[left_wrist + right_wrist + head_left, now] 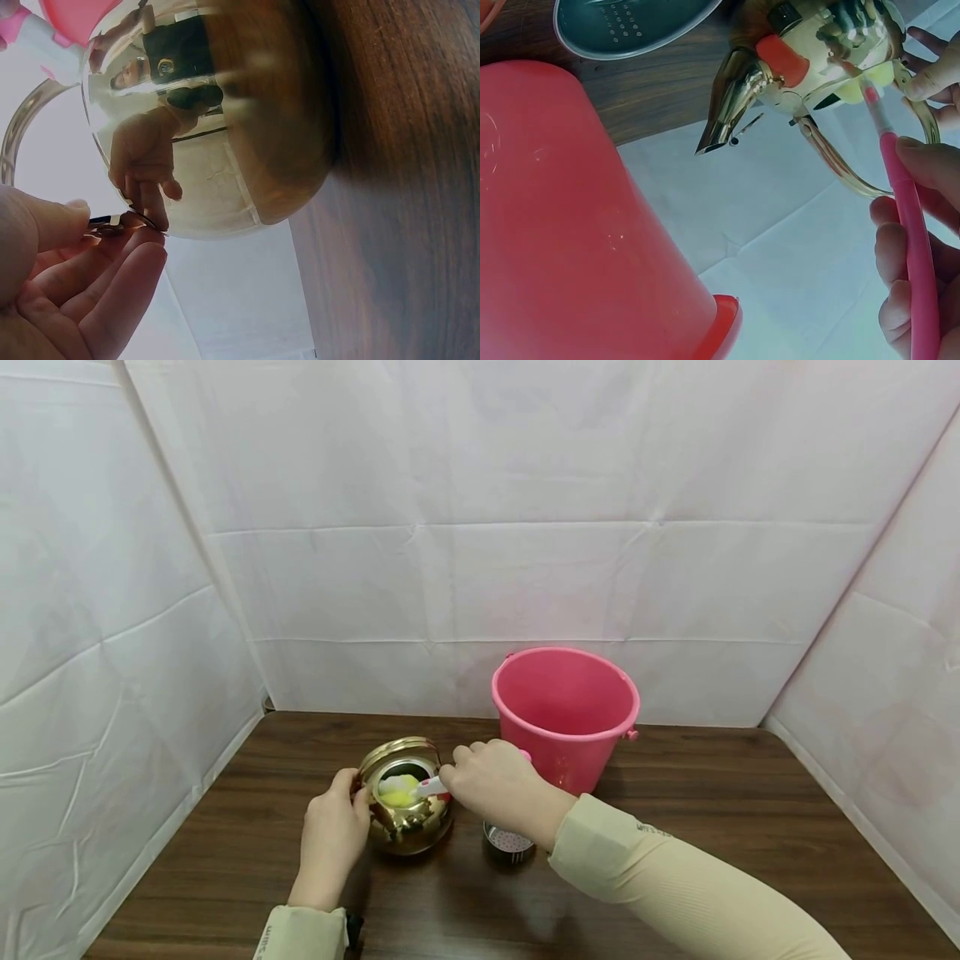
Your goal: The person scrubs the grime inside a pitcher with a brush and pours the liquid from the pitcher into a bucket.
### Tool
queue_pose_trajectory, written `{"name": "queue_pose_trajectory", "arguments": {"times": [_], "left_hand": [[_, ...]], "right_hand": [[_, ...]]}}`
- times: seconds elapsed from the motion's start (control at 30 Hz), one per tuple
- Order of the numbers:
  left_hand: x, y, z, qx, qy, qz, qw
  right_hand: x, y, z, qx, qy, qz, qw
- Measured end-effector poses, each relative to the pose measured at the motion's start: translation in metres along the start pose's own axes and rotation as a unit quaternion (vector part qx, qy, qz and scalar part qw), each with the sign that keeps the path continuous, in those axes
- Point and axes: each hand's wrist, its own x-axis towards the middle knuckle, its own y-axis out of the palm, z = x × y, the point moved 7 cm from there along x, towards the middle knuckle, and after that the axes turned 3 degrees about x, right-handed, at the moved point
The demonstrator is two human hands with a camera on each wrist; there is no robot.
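Observation:
A shiny gold kettle point(408, 837) stands on the table with its lid opening uncovered. At the kettle's left side, my left hand point(330, 831) pinches the base of the raised handle point(840, 161) between thumb and fingers. My right hand point(498, 781) grips the pink handle of a sponge brush point(907, 217). The brush's yellow and white sponge head point(397, 790) is at the kettle's opening, partly inside. In the right wrist view the kettle's spout point(731, 101) points away from the left hand. The kettle's inside is mostly hidden.
A pink bucket point(570, 752) stands behind my right hand, near the table's back edge. A small metal strainer cup point(510, 843) with a perforated bottom sits right of the kettle, partly under my right wrist. White cloth walls point(450, 585) enclose the wooden table point(712, 810).

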Motion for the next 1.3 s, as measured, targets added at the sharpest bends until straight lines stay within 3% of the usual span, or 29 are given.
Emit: {"name": "queue_pose_trajectory", "arguments": {"times": [0.63, 1.3], "left_hand": [[-0.003, 0.001, 0.003, 0.004, -0.019, 0.014, 0.9997], [-0.001, 0.000, 0.000, -0.001, -0.006, 0.006, 1.0000]], "right_hand": [[0.002, 0.008, -0.009, 0.036, 0.032, 0.091, 0.995], [0.003, 0.007, -0.019, 0.056, 0.078, 0.077, 0.992]]}}
